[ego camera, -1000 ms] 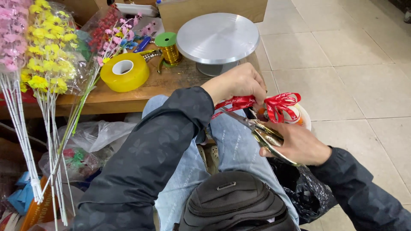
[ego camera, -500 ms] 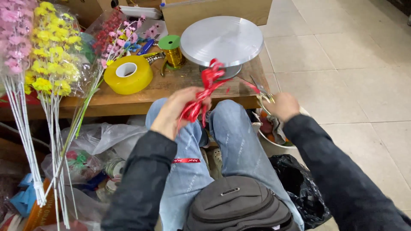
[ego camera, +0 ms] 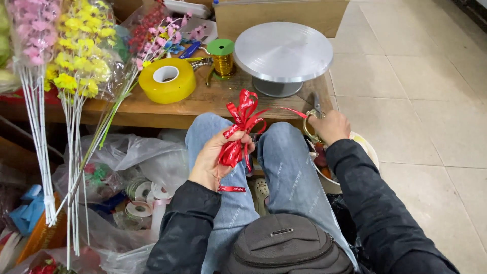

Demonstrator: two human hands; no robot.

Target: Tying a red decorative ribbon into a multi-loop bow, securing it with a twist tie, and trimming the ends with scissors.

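Pale floor tiles (ego camera: 431,96) run to the right of a low wooden counter (ego camera: 203,104), in front of which a person sits in blue jeans with a dark bag (ego camera: 286,248) on the lap.

Left hand (ego camera: 215,160): closed around a bunch of red ribbon (ego camera: 241,127), held above the left knee. The ribbon loops stand up just in front of the counter's near edge, and one thin strand runs rightward toward the right hand.

Right hand (ego camera: 329,126): closed on the gold handles of a pair of scissors (ego camera: 314,114). The blades point up, next to the counter's near right corner. A white bowl (ego camera: 368,147) sits on the floor just below this hand.

On the counter:
- A metal turntable (ego camera: 281,50) stands near the right edge.
- A spool of gold wire (ego camera: 222,58) with a green top stands just left of the turntable.
- A roll of yellow tape (ego camera: 167,78) lies left of the spool.
- Artificial flowers (ego camera: 76,56) in pink, yellow and red lean over the left edge, wrapped in clear film.

Plastic bags (ego camera: 137,162) and small tape rolls lie on the floor below the counter's left side.
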